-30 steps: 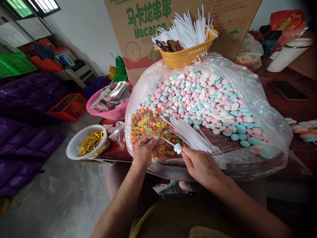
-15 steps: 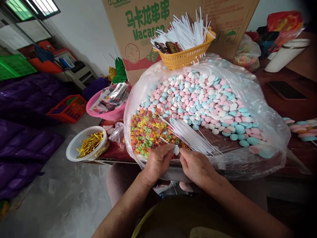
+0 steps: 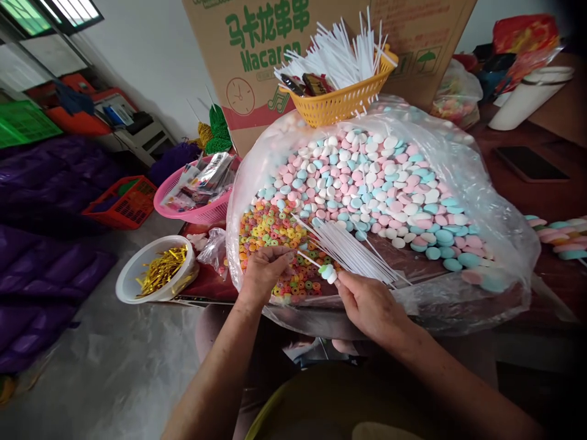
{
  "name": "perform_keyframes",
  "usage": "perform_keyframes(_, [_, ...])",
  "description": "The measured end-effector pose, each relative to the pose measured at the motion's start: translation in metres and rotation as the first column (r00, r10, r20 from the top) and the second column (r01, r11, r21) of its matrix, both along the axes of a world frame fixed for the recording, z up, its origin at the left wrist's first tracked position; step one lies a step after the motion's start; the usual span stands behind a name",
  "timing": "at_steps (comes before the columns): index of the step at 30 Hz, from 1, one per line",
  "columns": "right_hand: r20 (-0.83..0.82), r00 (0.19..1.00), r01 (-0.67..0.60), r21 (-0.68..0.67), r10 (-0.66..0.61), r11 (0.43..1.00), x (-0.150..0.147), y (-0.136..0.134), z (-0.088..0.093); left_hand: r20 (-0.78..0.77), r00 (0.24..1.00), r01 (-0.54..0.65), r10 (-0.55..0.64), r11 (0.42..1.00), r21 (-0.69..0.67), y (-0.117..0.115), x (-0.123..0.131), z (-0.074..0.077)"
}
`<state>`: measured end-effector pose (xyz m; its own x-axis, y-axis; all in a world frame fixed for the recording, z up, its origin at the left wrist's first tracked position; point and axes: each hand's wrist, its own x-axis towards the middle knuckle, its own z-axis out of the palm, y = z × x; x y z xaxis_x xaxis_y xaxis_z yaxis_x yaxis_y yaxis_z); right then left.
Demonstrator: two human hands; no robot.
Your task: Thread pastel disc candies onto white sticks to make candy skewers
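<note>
My right hand pinches a white stick threaded with marshmallows, pale blue and white, plus a green ring candy. The stick's bare end points up and left. My left hand is over the pile of colourful ring candies, its fingertips drawn together; what they hold, if anything, I cannot make out. A bundle of white sticks lies just beyond my right hand. Behind it spreads a heap of pink, white and blue marshmallows on a clear plastic bag.
At the back, a yellow basket of sticks stands before a cardboard box. On the left are a pink basket of packets and a tub of gold ties. A phone and a white cup lie at right.
My left hand has let go of the threaded stick and moved left over the ring candies. A green ring now shows on the stick, which my right hand still holds.
</note>
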<state>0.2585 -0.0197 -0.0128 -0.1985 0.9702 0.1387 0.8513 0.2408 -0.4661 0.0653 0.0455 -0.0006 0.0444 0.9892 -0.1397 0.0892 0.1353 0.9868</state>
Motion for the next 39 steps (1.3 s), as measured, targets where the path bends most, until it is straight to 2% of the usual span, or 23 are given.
perform_keyframes(2, [0.054,0.998,-0.013,-0.043,0.016,0.999,-0.005,0.0,0.001,0.196,0.978,-0.058,0.074,0.994,-0.088,-0.009,0.005,-0.002])
perform_keyframes(4, [0.11,0.994,0.002,-0.07,0.006,0.998,-0.008,0.0,0.001,0.295,0.948,-0.089,0.119,0.989,-0.114,-0.013,0.01,-0.004])
perform_keyframes(7, [0.161,0.987,0.028,-0.094,-0.012,0.995,-0.009,-0.002,0.003,0.354,0.926,-0.106,0.13,0.991,-0.086,-0.013,0.014,-0.006])
perform_keyframes(11, [0.169,0.986,0.025,-0.135,-0.002,0.99,-0.007,-0.006,0.01,0.323,0.943,-0.077,0.081,0.997,-0.023,-0.01,0.014,-0.006])
perform_keyframes(13, [0.162,0.987,0.034,-0.131,-0.013,0.991,-0.007,-0.006,0.011,0.271,0.961,-0.067,0.052,0.997,0.046,-0.011,0.017,-0.008])
perform_keyframes(15, [0.12,0.992,0.044,-0.088,-0.033,0.995,-0.008,-0.005,0.008,0.181,0.981,-0.104,0.072,0.979,0.173,-0.014,0.024,-0.01])
perform_keyframes(18, [-0.063,0.995,0.075,0.022,-0.074,0.997,-0.005,0.003,-0.002,-0.022,0.993,-0.096,0.113,0.919,0.382,-0.022,0.041,-0.012])
perform_keyframes(19, [-0.145,0.985,0.102,0.047,-0.095,0.994,-0.001,0.008,-0.005,-0.09,0.993,-0.034,0.08,0.904,0.425,-0.022,0.047,-0.011])
perform_keyframes(21, [-0.306,0.941,0.164,0.035,-0.146,0.986,0.012,0.022,-0.012,-0.205,0.977,0.15,-0.059,0.872,0.465,-0.015,0.057,-0.005])
perform_keyframes(23, [-0.418,0.878,0.243,-0.033,-0.234,0.969,0.03,0.043,-0.014,-0.325,0.939,0.261,-0.11,0.844,0.469,0.006,0.066,0.006])
perform_keyframes(24, [-0.44,0.849,0.296,-0.062,-0.293,0.953,0.04,0.055,-0.013,-0.412,0.909,0.267,-0.062,0.845,0.463,0.021,0.07,0.012])
perform_keyframes(25, [-0.444,0.825,0.352,-0.081,-0.35,0.933,0.049,0.069,-0.012,-0.523,0.852,0.244,0.034,0.857,0.453,0.038,0.075,0.018])
perform_keyframes(26, [-0.427,0.81,0.408,-0.081,-0.401,0.91,0.056,0.085,-0.01,-0.657,0.746,0.244,0.113,0.871,0.426,0.055,0.08,0.023])
perform_keyframes(28, [-0.39,0.812,0.451,-0.052,-0.434,0.891,0.065,0.116,-0.005,-0.869,0.484,0.302,0.105,0.912,0.278,0.086,0.091,0.028])
perform_keyframes(30, [-0.363,0.833,0.436,-0.036,-0.418,0.899,0.065,0.143,-0.002,-0.924,0.377,0.33,0.071,0.922,0.205,0.104,0.102,0.028])
perform_keyframes(32, [-0.334,0.845,0.428,-0.044,-0.417,0.903,0.061,0.161,0.001,-0.925,0.374,0.354,0.069,0.911,0.211,0.108,0.109,0.023])
perform_keyframes(34, [-0.317,0.848,0.429,-0.055,-0.424,0.901,0.058,0.167,0.003,-0.919,0.387,0.384,0.076,0.893,0.236,0.103,0.109,0.018])
perform_keyframes(36, [-0.321,0.853,0.416,-0.056,-0.411,0.908,0.059,0.16,0.007,-0.904,0.422,0.411,0.072,0.874,0.261,0.096,0.105,0.015])
perform_keyframes(39, [-0.358,0.862,0.367,-0.047,-0.359,0.929,0.065,0.132,0.015,-0.856,0.515,0.426,0.04,0.855,0.296,0.089,0.095,0.016])
